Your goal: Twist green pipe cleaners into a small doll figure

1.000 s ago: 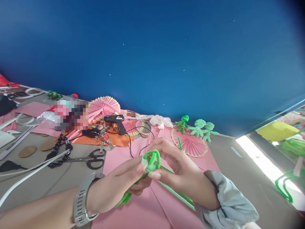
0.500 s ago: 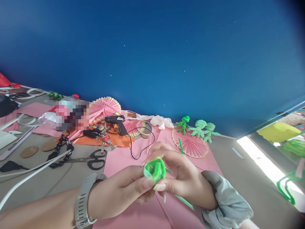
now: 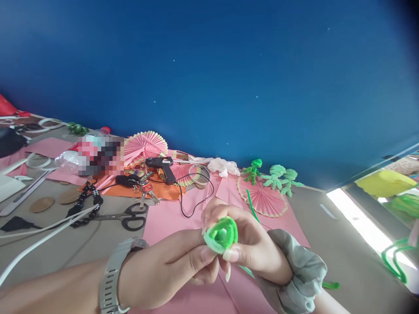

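Between fingers [image 3: 244, 256], rounded fuzzy coil [image 3: 221, 236], bright and pale green

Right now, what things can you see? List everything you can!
Fuzzy coil: 1, two greens, held
Loose stems: several, green, right
Leafy fuzzy pieces: 3, green, back right
Pleated fans: at least 3, pink, back
Glue gun: 1, black, back middle
Crumpled bundle: 1, white, back middle
Bottle: 1, clear, red cap, back left
Keys: several, silver and red, on orange paper
Beaded loop: 1, black, left
Discs: 2, brown, left
Scissors: 1, black, left
Pink paper: several sheets, on grey table
Wall: 1, blue, back
Far-left and far-right clutter: too jumbled to count
Watch strap: 1, grey, lower left
Hands: 2, lower middle, left hand and right hand
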Demonstrator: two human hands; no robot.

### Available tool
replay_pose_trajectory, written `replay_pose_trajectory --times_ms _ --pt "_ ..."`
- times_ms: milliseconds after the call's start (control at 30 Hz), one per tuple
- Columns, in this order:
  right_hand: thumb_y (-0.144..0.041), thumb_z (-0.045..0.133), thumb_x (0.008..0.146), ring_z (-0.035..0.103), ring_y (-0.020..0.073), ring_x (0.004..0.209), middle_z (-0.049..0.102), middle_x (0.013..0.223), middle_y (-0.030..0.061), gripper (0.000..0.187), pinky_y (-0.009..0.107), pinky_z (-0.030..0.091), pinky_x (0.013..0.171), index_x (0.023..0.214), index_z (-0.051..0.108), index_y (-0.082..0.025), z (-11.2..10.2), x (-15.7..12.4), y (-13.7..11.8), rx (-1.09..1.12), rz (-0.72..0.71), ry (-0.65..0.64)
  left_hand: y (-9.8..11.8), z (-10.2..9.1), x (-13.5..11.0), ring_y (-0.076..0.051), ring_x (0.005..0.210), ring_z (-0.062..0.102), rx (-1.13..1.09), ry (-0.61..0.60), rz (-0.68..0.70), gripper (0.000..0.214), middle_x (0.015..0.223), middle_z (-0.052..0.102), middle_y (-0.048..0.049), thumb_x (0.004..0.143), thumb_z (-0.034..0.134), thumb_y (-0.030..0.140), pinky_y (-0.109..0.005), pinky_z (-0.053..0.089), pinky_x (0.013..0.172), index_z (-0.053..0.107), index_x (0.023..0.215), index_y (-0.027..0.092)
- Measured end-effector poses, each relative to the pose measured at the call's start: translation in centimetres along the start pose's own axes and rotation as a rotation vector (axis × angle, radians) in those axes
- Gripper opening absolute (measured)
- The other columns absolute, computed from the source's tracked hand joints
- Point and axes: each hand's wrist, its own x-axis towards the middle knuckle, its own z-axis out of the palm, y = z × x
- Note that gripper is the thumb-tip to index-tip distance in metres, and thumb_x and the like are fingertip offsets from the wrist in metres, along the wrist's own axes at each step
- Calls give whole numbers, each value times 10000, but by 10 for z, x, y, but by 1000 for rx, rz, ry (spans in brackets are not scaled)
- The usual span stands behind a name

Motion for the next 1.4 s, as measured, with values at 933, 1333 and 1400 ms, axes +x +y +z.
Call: replay_pose_trajectory --times_ms 933,1333,1400 --pt "-265 500 811 589 190 642 648 789 59 117 273 389 542 826 583 -183 -26 -2 2 -1213 629 -324 -49 -25 29 -66 443 226 -549 262 -217 445 539 315 59 879 255 502 -194 227 447 364 602 172" --pt "-81 432 762 598 201 723 642 825 69 187 263 360 568 892 530 -173 -6 0 13 -1242 589 -312 -59 -33 31 -64 425 160 -564 283 -116 502 489 266 66 878 238 535 -201 185 435 385 576 162" --pt "-110 381 815 570 162 594 623 719 19 154 242 322 504 875 494 -197 -15 -1 6 -1200 598 -220 -60 -33 30 -59 417 158 -573 278 -142 485 485 260 73 874 263 534 -199 171 431 395 592 161"
